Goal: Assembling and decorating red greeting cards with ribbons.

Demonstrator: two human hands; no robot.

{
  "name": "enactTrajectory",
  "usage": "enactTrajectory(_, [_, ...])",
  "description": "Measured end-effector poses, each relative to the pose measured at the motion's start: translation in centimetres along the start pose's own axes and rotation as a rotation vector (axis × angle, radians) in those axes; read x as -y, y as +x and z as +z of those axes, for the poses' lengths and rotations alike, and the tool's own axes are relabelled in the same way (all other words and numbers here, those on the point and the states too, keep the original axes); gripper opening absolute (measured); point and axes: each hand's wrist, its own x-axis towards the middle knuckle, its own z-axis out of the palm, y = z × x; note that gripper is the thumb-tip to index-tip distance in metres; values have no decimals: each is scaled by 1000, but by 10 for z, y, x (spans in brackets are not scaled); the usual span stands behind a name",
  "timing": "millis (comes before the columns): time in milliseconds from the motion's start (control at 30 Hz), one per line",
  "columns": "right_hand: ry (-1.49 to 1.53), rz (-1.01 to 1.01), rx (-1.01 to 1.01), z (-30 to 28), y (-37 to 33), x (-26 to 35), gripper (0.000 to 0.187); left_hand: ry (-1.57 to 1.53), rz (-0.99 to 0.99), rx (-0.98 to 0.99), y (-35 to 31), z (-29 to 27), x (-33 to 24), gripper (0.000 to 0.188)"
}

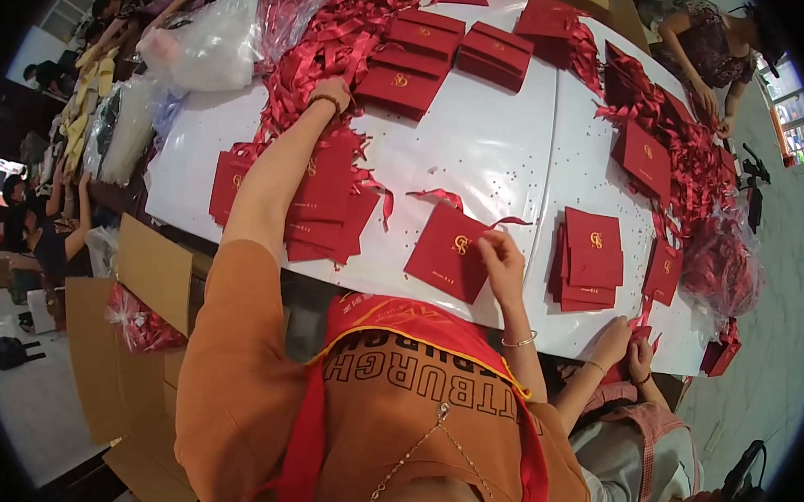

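My left hand (332,92), a dark beaded bracelet at its wrist, is stretched far across the table into a big heap of red satin ribbons (313,73). Its fingertips are hidden there, so I cannot make out a grip. In front of me a flat red gift bag (445,252) with a gold emblem lies tilted, loose red ribbon ends at its far edge. Over its right side is my right hand (501,262), fingers curled and thumb and forefinger close together. Whatever they pinch is too small to make out. Under my left forearm lies a spread stack of similar bags (324,196).
A neat stack of red bags (593,263) stands to the right. Beside it, a co-worker's hands (622,347) handle red ribbon. More bag bundles (494,56) and another ribbon heap (693,163) lie farther off. An open cardboard box (119,363) is at lower left.
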Motion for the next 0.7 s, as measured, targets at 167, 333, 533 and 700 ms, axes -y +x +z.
enactTrajectory(167, [-49,-42,9,9,9,2,15,20,-31,-94,-22,-11,-44,16])
enactTrajectory(333, [-191,-116,80,17,20,15,12,-192,217,-178,-37,-12,-51,17])
enactTrajectory(533, [-487,-345,103,22,36,15,11,-55,708,185,-145,7,-122,14])
enactTrajectory(700, [-662,-438,102,20,38,8,13,143,651,518,-180,43,-121,11])
